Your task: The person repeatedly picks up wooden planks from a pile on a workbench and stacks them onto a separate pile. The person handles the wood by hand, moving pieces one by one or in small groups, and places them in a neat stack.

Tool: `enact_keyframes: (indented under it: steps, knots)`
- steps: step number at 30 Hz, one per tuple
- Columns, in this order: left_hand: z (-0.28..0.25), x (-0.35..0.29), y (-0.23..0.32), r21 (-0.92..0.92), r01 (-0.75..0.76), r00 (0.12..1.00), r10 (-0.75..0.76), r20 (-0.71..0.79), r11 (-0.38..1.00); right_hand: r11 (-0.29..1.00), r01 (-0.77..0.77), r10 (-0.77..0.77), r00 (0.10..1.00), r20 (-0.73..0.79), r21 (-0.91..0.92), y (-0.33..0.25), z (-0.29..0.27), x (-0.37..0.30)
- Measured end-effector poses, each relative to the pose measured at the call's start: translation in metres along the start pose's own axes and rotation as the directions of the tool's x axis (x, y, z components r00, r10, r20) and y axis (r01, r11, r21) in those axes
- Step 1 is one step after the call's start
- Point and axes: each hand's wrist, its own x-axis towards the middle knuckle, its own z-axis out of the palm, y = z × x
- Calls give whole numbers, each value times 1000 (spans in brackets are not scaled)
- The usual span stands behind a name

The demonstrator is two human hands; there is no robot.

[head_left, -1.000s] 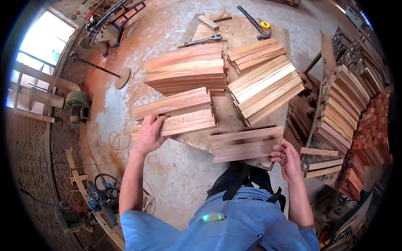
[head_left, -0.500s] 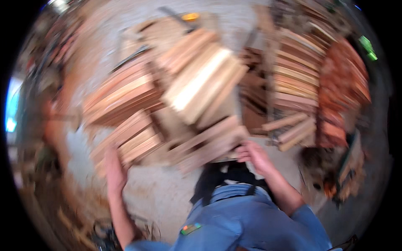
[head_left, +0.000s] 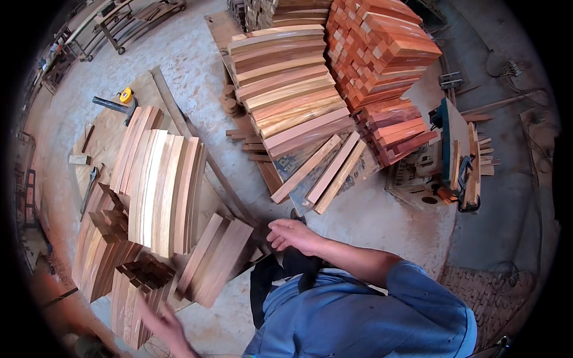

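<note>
My right hand (head_left: 293,235) hovers in front of my body with loosely bent fingers and nothing in it. Left of it, two or three short brown boards (head_left: 216,259) lean on the near corner of a low worktable. My left hand (head_left: 160,324), slightly blurred, has its fingers stretched out beside a stack of wooden strips (head_left: 128,310) at the lower left; whether it touches them I cannot tell. Beyond lie a large stack of pale strips (head_left: 164,191) and another stack (head_left: 95,256) with dark end faces.
A hammer (head_left: 116,106), a yellow tape measure (head_left: 126,95) and a wrench-like tool (head_left: 89,185) lie on the table's far left. Right of it stand a long row of boards (head_left: 292,89), three loose strips (head_left: 334,173), a tall reddish pile (head_left: 382,53) and a green-edged machine (head_left: 444,143).
My view has swung to the right, so the stacks sit further left. My right hand has come away from the short boards; my left hand stays near the lower-left stack.
</note>
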Motion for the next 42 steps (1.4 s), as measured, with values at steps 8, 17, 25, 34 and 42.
enact_keyframes:
  steps: [8, 17, 25, 34, 42]
  knots:
    - [270, 118, 208, -516, 105, 893, 148, 425, 850, 989, 88, -71, 987, -142, 116, -24, -116, -6]
    - [411, 147, 261, -462, 719, 666, -328, 669, 519, 941, 174, -80, 948, -307, 292, -45, -229, -26]
    - [352, 136, 296, -399, 850, 511, -357, 782, 343, 921, 197, -126, 967, -222, 335, -63, -242, 13]
    - [323, 43, 310, -528, 324, 824, 39, 565, 785, 640, 319, -108, 938, -330, 699, -78, -219, 55]
    - [336, 43, 306, -451, 221, 738, 154, 657, 865, 676, 386, -140, 903, -405, 627, -64, -217, 47]
